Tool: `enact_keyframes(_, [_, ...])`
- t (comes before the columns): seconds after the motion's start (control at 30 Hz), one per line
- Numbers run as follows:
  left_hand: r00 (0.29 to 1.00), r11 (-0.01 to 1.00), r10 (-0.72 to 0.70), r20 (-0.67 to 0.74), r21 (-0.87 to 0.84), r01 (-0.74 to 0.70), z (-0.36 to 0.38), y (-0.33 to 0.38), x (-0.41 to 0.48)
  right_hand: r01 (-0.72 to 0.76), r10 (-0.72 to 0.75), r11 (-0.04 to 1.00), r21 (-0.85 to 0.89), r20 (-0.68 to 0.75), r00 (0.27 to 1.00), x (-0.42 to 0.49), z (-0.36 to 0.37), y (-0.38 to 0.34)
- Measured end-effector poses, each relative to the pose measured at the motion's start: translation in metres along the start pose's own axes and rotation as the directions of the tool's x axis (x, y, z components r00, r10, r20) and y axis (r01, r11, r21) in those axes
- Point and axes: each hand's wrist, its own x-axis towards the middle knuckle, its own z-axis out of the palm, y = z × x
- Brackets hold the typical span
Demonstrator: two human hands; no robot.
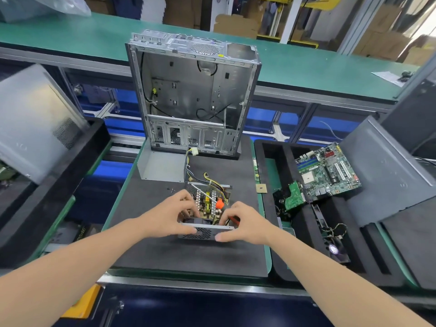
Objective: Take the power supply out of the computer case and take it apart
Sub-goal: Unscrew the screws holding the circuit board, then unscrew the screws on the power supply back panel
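Dark mat (153, 251), dead centre: supply (200, 233) lies open, running 12-to-6; left hand (172, 213) pinches its near wall at 9, right hand (245, 223) at 3.

No readable text or labels; markings on the motherboard (328, 171) and computer case (193, 90) too blurred to make out.

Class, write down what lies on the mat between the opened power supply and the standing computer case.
Head view: a loose grey metal cover and a wire bundle with a white plug lie there.
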Motion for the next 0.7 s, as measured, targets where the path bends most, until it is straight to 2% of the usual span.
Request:
enact_keyframes(0.2, [0.999,0.995,-0.019,-0.035,0.097,0.022,0.001,-0.004,-0.001,-0.058,0.056,0.998,-0.021,-0.065,0.996,-0.002,0.009,-0.005])
enact_keyframes(0.4, [0.986,1.0,-0.027,-0.167,-0.016,0.024,-0.018,0.009,0.018,-0.024,0.05,0.994,0.106,-0.249,0.967,-0.002,-0.018,-0.018])
enact_keyframes(0.53, [0.986,0.988,-0.109,-0.123,-0.126,0.094,-0.026,0.017,0.031,-0.024,0.051,0.994,0.11,-0.25,0.967,-0.001,-0.034,-0.019])
enact_keyframes(0.6, [0.958,0.932,-0.211,-0.193,-0.335,0.138,-0.026,0.016,0.039,-0.031,0.048,0.996,0.079,-0.225,0.973,-0.003,-0.036,-0.017])
enact_keyframes(0.67, [0.867,0.839,-0.401,-0.296,-0.5,0.217,-0.027,0.008,0.055,-0.047,0.059,0.997,0.062,-0.215,0.975,-0.006,-0.035,-0.014])
enact_keyframes(0.7, [0.816,0.808,-0.492,-0.304,-0.507,0.299,-0.027,0.003,0.063,-0.056,0.07,0.996,0.072,-0.214,0.974,-0.007,-0.033,-0.012])
